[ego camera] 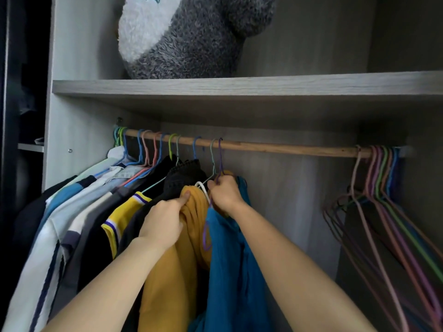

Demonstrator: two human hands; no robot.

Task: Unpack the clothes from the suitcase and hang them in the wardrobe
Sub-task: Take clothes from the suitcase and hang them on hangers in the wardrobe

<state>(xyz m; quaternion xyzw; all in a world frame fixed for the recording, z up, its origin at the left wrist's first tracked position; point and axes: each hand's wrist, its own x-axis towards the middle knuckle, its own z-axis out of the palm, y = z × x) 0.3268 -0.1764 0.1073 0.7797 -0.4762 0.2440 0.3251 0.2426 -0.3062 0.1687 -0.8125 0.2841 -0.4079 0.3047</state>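
Note:
A wooden rail [275, 147] runs across the wardrobe under a shelf. A teal garment [227, 255] hangs from a purple hanger [220, 154] hooked on the rail. My right hand [224, 192] grips that hanger just below its hook. Beside it on the left, a mustard-yellow garment [172, 271] hangs on a pale hanger [212, 161]. My left hand [165, 219] holds the yellow fabric near its top, thumb pressed against it. The suitcase is out of view.
Several hung clothes [84, 207] crowd the rail's left end. A bunch of bare coloured hangers [381, 188] hangs at the right end, with bare rail between. A grey and white plush toy [187, 37] sits on the shelf [239, 87] above.

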